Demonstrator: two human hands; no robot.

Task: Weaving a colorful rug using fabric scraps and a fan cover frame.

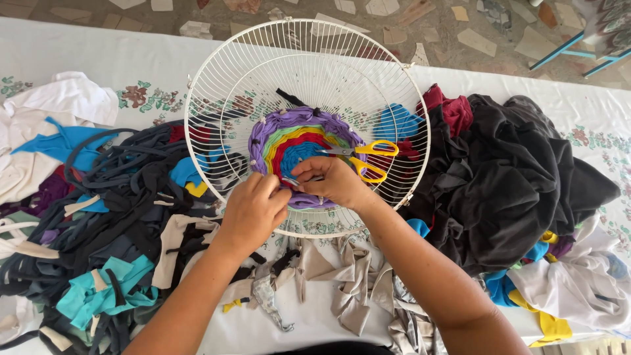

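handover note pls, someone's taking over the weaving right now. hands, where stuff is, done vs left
Left hand: fingers pinched at the near edge of the round weave, on the purple outer ring.
Right hand: fingers meet the left there; what they hold is hidden.
Weave sits mid white wire fan guard on the table.
Yellow scissors lie on the guard, right of the weave.
Fabric strips piled left, dark clothes right.
Done: blue centre through purple ring.
Left: outer wires bare.

a white tablecloth with a printed floral border (141, 62) covers the table. beyond its far edge lies a floor of irregular stone pieces set in mortar (453, 36), where blue metal furniture legs (565, 49) stand in daylight.
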